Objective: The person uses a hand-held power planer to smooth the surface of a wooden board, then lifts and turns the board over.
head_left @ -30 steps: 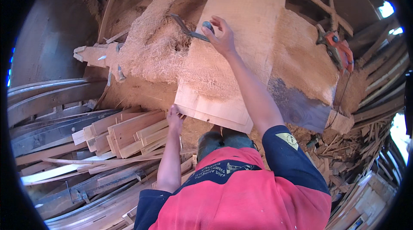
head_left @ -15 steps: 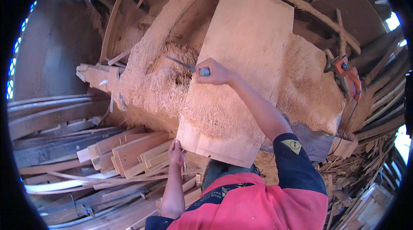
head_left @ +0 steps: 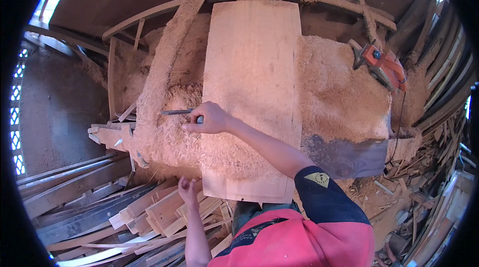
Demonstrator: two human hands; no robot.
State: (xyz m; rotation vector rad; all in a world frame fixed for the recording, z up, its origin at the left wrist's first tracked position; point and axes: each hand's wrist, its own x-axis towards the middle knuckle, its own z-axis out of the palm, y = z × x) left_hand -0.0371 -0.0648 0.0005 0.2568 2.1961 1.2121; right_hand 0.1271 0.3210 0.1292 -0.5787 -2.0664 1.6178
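Observation:
A wide, pale wooden board (head_left: 252, 52) lies across a workbench, its lower half strewn with curly shavings. My right hand (head_left: 212, 119) is closed round the grey handle of a slim-bladed hand tool (head_left: 175, 112), above the board's left edge. The tool's dark blade points left over the heaped shavings; its exact kind is unclear. Near the board's lower left corner, my left hand (head_left: 188, 191) is raised with loosely curled fingers and nothing visible in them. It appears apart from the board.
An orange power tool (head_left: 386, 65) with a cord sits right of the board on the shavings-covered bench (head_left: 344, 87). Stacked timber offcuts (head_left: 159, 212) fill the lower left. Long planks (head_left: 444, 67) lean at the right. A dusty beam (head_left: 172, 47) runs along the board's left.
My left hand has come off the board's lower left corner and moved left. My right hand still holds the tool, its blade now nearly level. The view has turned.

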